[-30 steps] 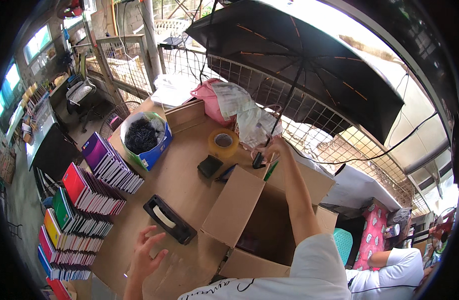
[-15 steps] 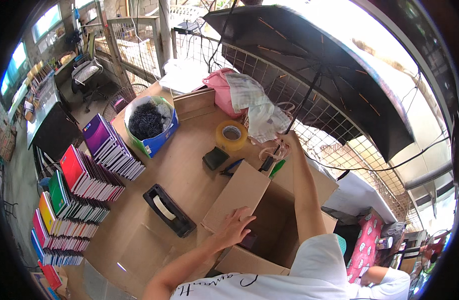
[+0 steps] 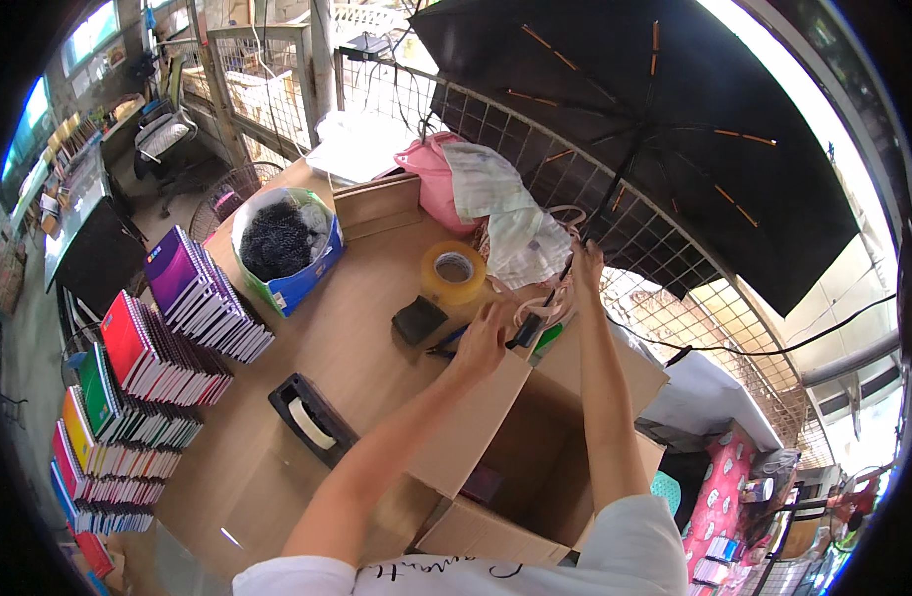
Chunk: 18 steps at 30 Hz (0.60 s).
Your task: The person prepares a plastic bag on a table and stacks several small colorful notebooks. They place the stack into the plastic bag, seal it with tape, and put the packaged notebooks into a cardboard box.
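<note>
Left hand (image 3: 484,343) rests on far edge of open cardboard box (image 3: 535,467) flap, fingers curled, grip contents unclear. Right hand (image 3: 585,266) reaches beyond, grip unclear; tape roll (image 3: 453,273) lies on surface (image 3: 356,338) up-left, nearer left hand

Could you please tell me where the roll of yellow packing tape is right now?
In the head view, the roll of yellow packing tape lies flat on the wooden table, just beyond the left hand, between the small black pad and the crumpled cloth.
</note>
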Tool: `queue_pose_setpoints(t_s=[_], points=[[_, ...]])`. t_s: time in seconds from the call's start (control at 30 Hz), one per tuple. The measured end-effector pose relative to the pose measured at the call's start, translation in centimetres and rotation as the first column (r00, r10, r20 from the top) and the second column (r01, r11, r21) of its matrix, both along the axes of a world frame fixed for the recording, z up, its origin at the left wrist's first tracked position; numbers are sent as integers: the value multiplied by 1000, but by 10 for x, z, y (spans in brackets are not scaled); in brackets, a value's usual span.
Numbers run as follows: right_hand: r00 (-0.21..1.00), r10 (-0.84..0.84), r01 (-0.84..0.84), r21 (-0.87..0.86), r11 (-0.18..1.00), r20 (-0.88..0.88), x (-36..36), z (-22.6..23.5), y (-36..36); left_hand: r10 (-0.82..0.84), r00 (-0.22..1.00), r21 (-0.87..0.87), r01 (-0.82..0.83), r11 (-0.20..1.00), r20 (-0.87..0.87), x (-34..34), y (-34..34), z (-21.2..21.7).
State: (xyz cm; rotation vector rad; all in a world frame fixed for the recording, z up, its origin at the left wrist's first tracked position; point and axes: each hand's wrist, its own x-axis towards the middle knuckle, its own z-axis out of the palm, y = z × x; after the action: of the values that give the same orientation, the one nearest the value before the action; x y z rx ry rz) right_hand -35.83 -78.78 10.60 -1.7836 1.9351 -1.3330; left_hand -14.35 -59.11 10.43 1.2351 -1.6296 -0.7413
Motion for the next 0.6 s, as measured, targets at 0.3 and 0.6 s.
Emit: queue_pose_setpoints(t_s=[0.3,0.6], points=[[816,38,-395,508,766,577,41,52,38,-239,966,252,257,933,-98,0,-116,-81],[880,74,-352,541,764,468,18,32,9,95,962,-52,-84,995,255,-14,59,-43]])
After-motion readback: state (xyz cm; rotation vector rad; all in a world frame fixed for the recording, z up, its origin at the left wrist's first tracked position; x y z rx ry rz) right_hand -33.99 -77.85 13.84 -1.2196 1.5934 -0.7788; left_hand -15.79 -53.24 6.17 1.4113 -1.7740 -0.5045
